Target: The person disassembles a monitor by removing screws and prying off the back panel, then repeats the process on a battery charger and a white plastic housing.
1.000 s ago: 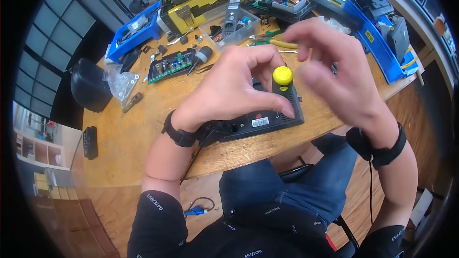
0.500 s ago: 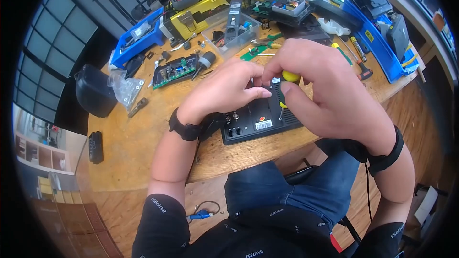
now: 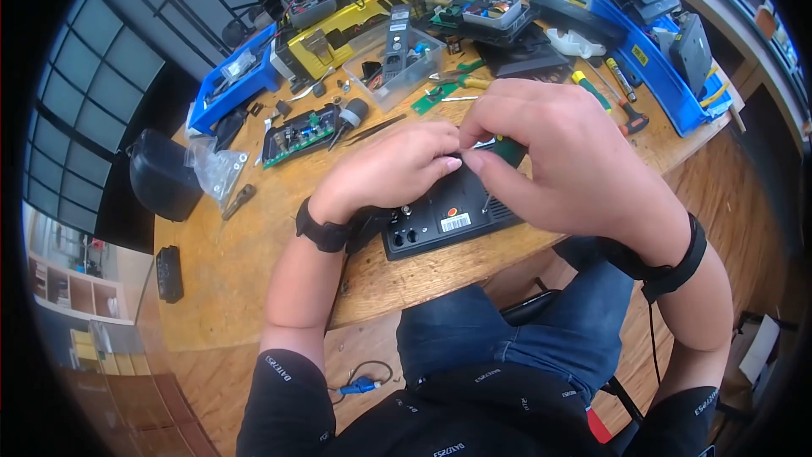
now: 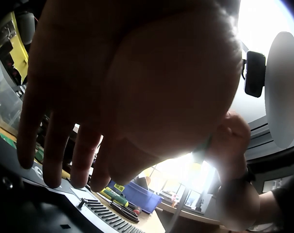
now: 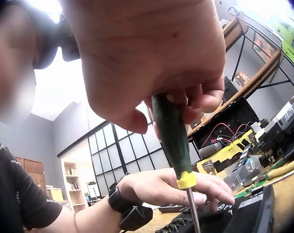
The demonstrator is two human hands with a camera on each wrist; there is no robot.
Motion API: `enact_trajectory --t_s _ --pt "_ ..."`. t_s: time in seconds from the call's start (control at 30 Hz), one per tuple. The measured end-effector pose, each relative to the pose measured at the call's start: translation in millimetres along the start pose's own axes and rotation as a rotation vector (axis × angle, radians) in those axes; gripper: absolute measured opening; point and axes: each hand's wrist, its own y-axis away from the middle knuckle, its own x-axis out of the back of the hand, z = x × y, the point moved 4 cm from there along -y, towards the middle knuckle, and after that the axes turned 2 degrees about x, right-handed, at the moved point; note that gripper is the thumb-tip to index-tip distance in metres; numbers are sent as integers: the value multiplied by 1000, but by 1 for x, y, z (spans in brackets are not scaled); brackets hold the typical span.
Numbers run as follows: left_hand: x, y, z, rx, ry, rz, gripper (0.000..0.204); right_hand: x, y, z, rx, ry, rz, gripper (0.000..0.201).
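Note:
A black device with a white label (image 3: 455, 222) lies flat near the table's front edge. My right hand (image 3: 562, 156) curls round the green handle (image 3: 510, 151) of a screwdriver (image 5: 171, 138), which shows its yellow collar and metal shaft in the right wrist view. The shaft reaches down to the device's vented side. Over the device is my left hand (image 3: 385, 165), its fingers extended in the left wrist view (image 4: 122, 92). Both hands' thumbs and forefingers meet above the casing; whether something small is between them I cannot tell.
Behind the hands are a clear box (image 3: 385, 93), pliers (image 3: 461, 80) and a circuit board (image 3: 300, 135). Blue bins stand at left (image 3: 237, 76) and right (image 3: 651, 68). A screwdriver with an orange handle (image 3: 634, 121) lies right; a black case (image 3: 161, 173) is far left.
My right hand has come down from its raised position and taken hold of the screwdriver beside my left hand. Its fingertips have then moved left to my left fingertips. The yellow cap is now hidden.

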Motion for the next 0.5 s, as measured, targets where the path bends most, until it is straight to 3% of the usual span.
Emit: enact_trajectory --t_s 0.2,0.3,0.5 --pt "-3 2 4 15 -41 -24 26 1 -1 -2 34 -32 50 14" --pt "-1 0 7 11 -37 -60 27 2 -1 -5 18 -30 -22 16" --pt "-9 -1 -4 -60 -58 -65 28 -3 1 1 -29 156 -16 10"
